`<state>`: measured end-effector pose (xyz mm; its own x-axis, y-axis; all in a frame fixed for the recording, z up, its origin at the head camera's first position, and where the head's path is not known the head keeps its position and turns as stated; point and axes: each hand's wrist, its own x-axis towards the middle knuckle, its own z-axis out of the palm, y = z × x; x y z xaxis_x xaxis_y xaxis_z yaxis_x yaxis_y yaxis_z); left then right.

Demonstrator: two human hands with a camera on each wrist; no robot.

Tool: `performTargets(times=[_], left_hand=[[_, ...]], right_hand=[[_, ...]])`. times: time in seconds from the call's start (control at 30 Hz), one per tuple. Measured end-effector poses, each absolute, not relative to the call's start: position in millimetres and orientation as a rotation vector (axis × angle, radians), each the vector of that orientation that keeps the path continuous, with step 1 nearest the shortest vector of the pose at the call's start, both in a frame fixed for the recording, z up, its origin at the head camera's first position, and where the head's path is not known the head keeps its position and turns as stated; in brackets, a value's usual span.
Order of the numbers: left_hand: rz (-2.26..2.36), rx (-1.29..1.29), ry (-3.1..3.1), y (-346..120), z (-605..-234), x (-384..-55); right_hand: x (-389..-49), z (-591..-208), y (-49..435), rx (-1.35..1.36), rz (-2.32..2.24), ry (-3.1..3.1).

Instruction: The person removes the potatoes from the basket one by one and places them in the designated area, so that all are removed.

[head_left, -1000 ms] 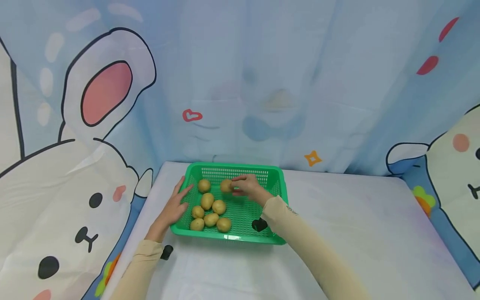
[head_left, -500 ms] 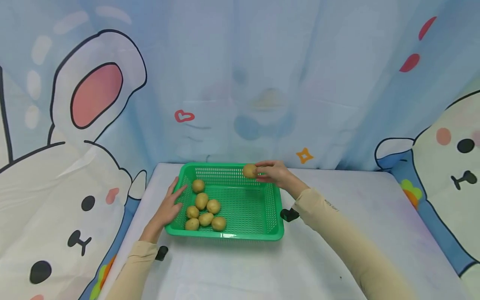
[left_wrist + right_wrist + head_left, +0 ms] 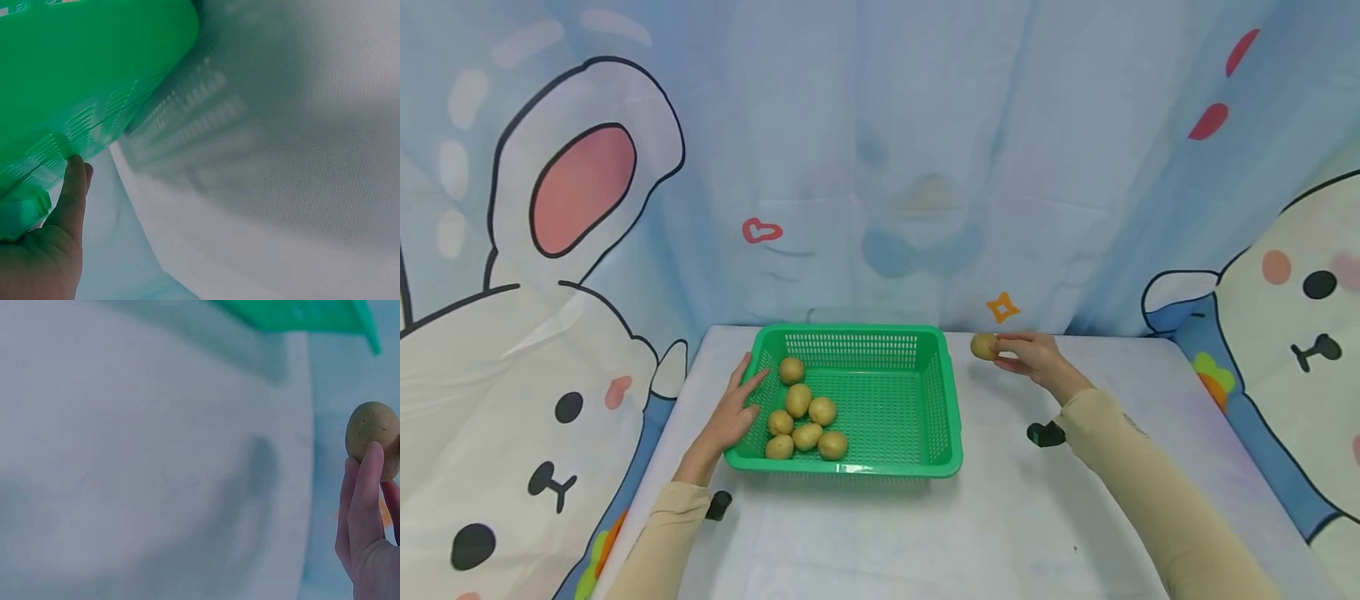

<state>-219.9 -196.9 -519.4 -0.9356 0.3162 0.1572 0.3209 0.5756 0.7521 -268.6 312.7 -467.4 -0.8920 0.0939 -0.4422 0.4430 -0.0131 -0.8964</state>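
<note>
My right hand [image 3: 1037, 358] pinches a potato [image 3: 983, 347] at the fingertips, above the white table just right of a green plastic basket [image 3: 883, 408]. In the right wrist view, the potato [image 3: 369, 428] shows up close, yellow-brown with small dark specks. My left hand [image 3: 730, 419] is at the basket's left side, fingers extended. From the left wrist, a finger [image 3: 74, 187] appears against the slotted outer wall of the basket [image 3: 94, 56]; the other fingers are partly hidden. Several potatoes [image 3: 799, 401] lie inside, grouped in the basket's left half.
A white cloth [image 3: 880, 542] covers the table under the basket. Behind it hangs a blue curtain [image 3: 820, 125] printed with cartoon animals, reaching down to the table's back edge. A small black device [image 3: 1047, 433] is at the right wrist, and another [image 3: 718, 505] at the left.
My right hand has lifted the potato out of the basket and carried it right, past the rim. The left hand has stayed at the basket's left side.
</note>
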Motion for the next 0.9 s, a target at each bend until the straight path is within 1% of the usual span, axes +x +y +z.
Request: performTargets(times=[0.13, 0.23, 0.47, 0.67, 0.83, 0.9], left_hand=[[-1.336, -0.555, -2.792, -197, -519, -221], [-1.34, -0.549, -2.793, -198, -519, -221], [-1.344, -0.542, -2.793, -196, -521, -218], [-1.327, -0.551, -2.805, -196, -521, -217], [-1.324, -0.555, -2.799, -197, -519, -219], [-1.32, -0.56, -2.794, -197, -519, -220]], right_hand=[[-261, -485, 335, 0.685, -1.969, 1.977], [-256, -496, 345, 0.72, -1.954, 1.969], [-247, -518, 353, 0.757, -1.93, 1.976], [-241, -527, 354, 0.807, -1.95, 1.962], [-243, -529, 351, 0.771, -1.907, 2.023], [-244, -527, 351, 0.709, -1.824, 2.096]])
